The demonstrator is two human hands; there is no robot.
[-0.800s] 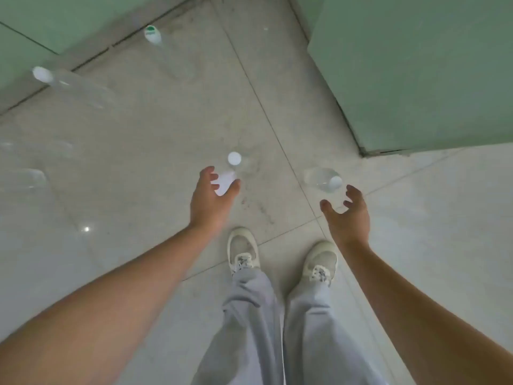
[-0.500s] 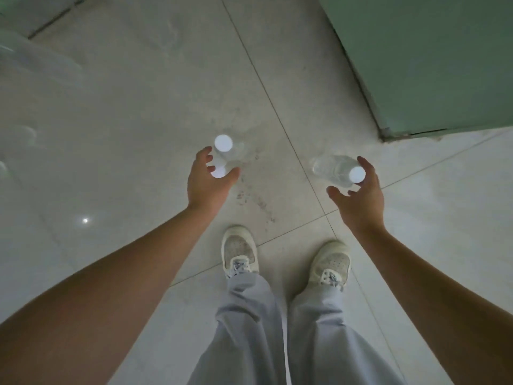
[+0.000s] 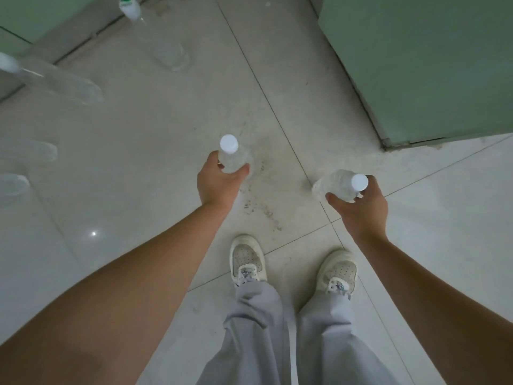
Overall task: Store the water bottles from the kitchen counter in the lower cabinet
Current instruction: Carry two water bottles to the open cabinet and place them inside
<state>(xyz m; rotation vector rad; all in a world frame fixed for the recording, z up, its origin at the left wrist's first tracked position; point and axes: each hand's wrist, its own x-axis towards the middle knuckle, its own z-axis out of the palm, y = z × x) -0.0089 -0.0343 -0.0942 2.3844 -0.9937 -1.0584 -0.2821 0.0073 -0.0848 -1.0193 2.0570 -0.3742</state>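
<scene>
I look straight down at a pale tiled floor. My left hand (image 3: 219, 182) grips a clear water bottle with a white cap (image 3: 231, 154) around its upper body. My right hand (image 3: 361, 207) holds a second clear bottle with a white cap (image 3: 337, 186), tilted to the left. More clear bottles stand on the floor: one with a green-marked cap (image 3: 155, 31) at the top, one with a white cap (image 3: 55, 79) at upper left, and two faint ones at the left edge (image 3: 30, 152).
A green cabinet panel (image 3: 422, 65) fills the upper right, its corner reaching the floor near my right hand. Another green front (image 3: 41, 15) runs along the upper left. My two white shoes (image 3: 247, 259) and grey trousers are below my hands.
My fingers have closed around both bottles, which were only being reached for before. The view has tilted back, bringing the far bottles and the left cabinet front into sight again.
</scene>
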